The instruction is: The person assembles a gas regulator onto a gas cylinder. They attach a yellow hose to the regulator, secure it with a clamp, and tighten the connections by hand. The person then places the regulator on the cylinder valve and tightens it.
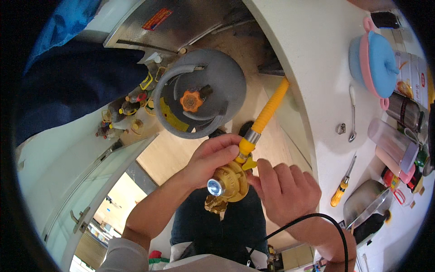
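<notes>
A brass-coloured gas regulator (235, 179) with a round silver fitting hangs over my lap. The yellow corrugated gas hose (267, 113) joins it, with a metal clamp (252, 136) near its end. My left hand (206, 161) is closed around the hose end, its thumb on top and palm beside the regulator. My right hand (287, 188) is closed too, fingers curled, index finger and thumb at the small yellow valve handle (249, 164) on the regulator. Beyond my hands a grey gas cylinder (231, 75) stands on the floor, with an orange valve knob (191, 101).
The white countertop (312, 54) curves along the right. On it lie a screwdriver (343, 183), a spoon (352, 115), a small metal piece (340, 128), a blue-and-pink lidded pot (374, 63) and a metal pot (364, 199). Several bottles (129, 109) stand left of the cylinder, near a door (90, 208).
</notes>
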A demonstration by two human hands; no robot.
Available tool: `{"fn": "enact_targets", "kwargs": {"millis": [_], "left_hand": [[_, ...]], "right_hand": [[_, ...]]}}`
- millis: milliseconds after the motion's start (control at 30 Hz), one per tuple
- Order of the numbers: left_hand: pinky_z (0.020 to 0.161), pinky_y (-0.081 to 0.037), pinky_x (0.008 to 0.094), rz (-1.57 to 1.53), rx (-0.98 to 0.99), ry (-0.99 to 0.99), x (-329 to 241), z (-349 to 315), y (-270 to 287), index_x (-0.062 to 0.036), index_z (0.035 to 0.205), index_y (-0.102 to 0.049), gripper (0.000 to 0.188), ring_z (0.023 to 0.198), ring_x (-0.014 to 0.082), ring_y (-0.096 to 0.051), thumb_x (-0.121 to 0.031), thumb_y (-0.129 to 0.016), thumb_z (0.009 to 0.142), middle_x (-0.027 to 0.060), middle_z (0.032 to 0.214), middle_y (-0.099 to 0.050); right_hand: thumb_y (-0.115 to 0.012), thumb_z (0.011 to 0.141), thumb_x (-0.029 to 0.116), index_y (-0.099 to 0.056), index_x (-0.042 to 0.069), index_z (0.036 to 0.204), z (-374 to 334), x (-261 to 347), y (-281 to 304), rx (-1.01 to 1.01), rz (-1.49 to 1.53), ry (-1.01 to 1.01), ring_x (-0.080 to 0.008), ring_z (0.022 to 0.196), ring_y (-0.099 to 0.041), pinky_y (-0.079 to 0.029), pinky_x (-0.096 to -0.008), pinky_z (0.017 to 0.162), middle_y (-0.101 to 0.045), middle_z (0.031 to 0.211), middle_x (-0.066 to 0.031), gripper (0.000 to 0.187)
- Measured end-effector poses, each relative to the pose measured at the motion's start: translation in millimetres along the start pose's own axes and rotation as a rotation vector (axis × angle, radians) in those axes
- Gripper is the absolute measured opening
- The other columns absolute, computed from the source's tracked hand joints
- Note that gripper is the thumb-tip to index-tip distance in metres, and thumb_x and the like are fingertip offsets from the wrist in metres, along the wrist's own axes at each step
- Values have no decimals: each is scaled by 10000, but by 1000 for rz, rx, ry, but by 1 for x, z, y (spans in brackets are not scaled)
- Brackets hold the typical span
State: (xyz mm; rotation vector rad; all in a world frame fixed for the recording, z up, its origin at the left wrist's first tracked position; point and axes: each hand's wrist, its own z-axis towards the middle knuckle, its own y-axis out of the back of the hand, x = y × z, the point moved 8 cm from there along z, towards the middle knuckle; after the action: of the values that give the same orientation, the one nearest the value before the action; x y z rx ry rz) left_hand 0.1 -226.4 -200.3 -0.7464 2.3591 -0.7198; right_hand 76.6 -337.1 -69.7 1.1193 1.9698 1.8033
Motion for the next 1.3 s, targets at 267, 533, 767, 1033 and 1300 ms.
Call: {"fn": "enact_targets", "kwargs": {"millis": [267, 533, 767, 1033, 1300], "left_hand": [[844, -636, 393, -261, 212, -8, 2, 8, -7, -74, 1245, -551, 221, 977, 269, -746, -196, -572, 1063, 137, 1107, -686], [795, -652, 423, -50, 175, -126, 5, 14, -3, -69, 1170, -528, 201, 926, 322, -767, -204, -621, 1052, 149, 1100, -694], [811, -651, 453, -89, 215, -122, 4, 12, -13, -62, 1145, -505, 184, 950, 339, -760, -205, -590, 1066, 183, 1120, -683], [818, -642, 454, -162, 268, -192, 3, 11, -21, -77, 1126, -471, 154, 955, 343, -757, -197, -556, 1080, 192, 1180, -653], [737, -590, 279, 130, 73, -239, -1, 12, -9, -61, 1109, -539, 156, 860, 137, -710, -171, -637, 1056, 69, 997, -685]], "right_hand": [[-789, 920, 134, -666, 66, 1191, -18, -28, -21, -66, 542, -321, -199, 644, -644, -507, -328, 545, -656, 824, -95, 305], [-783, 891, 90, -751, 91, 1061, -17, -36, -38, -237, 833, -368, -256, 788, -728, -599, -348, 671, -731, 906, -104, 173], [-731, 868, -14, -751, 79, 1049, -18, -41, -39, -275, 886, -340, -257, 812, -740, -609, -342, 696, -739, 950, -115, 204], [-708, 842, -52, -759, 97, 1022, -8, -43, -37, -332, 821, -225, -243, 818, -740, -606, -323, 686, -743, 937, -97, 239], [-801, 869, 130, -735, 87, 1006, -5, -34, -18, -143, 412, -196, -229, 817, -709, -580, -341, 686, -733, 958, -80, 158]]}}
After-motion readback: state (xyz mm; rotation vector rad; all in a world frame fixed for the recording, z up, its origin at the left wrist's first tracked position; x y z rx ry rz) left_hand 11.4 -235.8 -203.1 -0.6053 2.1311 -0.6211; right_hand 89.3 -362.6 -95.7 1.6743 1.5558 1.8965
